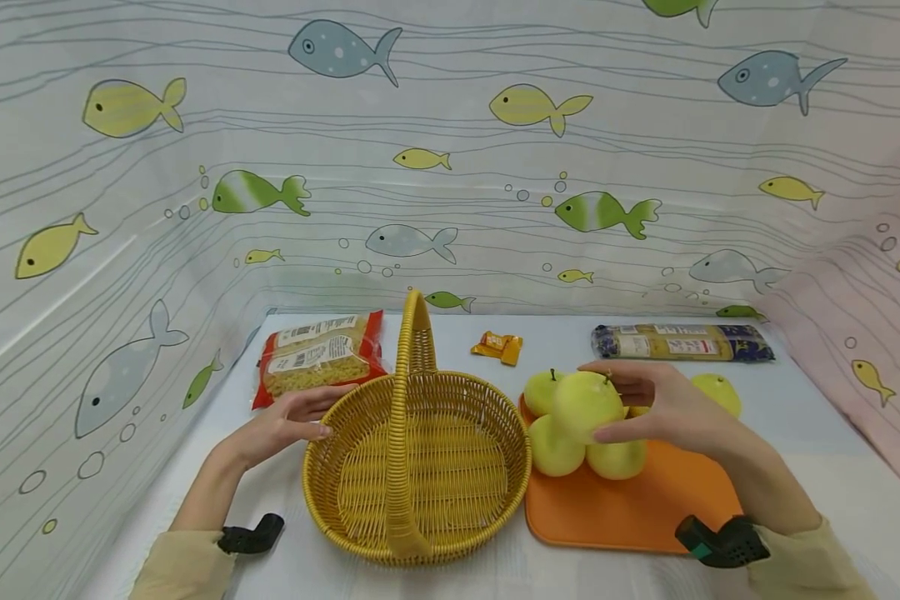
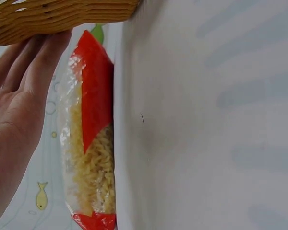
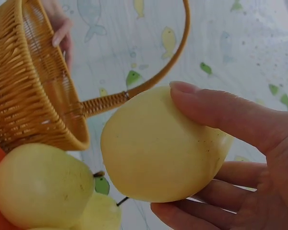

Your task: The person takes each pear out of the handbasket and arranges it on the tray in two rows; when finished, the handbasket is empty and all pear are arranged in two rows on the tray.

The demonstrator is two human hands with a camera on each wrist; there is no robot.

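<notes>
My right hand (image 1: 648, 404) holds a pale yellow pear (image 1: 587, 406) between thumb and fingers, above several other pears (image 1: 557, 446) on an orange tray (image 1: 630, 517). In the right wrist view, the held pear (image 3: 158, 148) fills the middle, with the thumb on top and the fingers below. To the left stands a yellow wicker basket (image 1: 457, 546) with a tall arched handle; its bare woven floor shows. My left hand (image 1: 292, 425) grips the basket's left rim, thumb over the edge and fingers against the outer wall. Those fingers lie along the wicker in the left wrist view.
A red-and-clear bag of pasta (image 1: 318, 354) lies behind the left hand. Small orange packets (image 1: 497, 347) sit behind the basket. A long blue-ended pasta pack (image 1: 682, 342) lies at the back right. Fish-printed white sheeting (image 1: 450, 192) walls the table's back and sides.
</notes>
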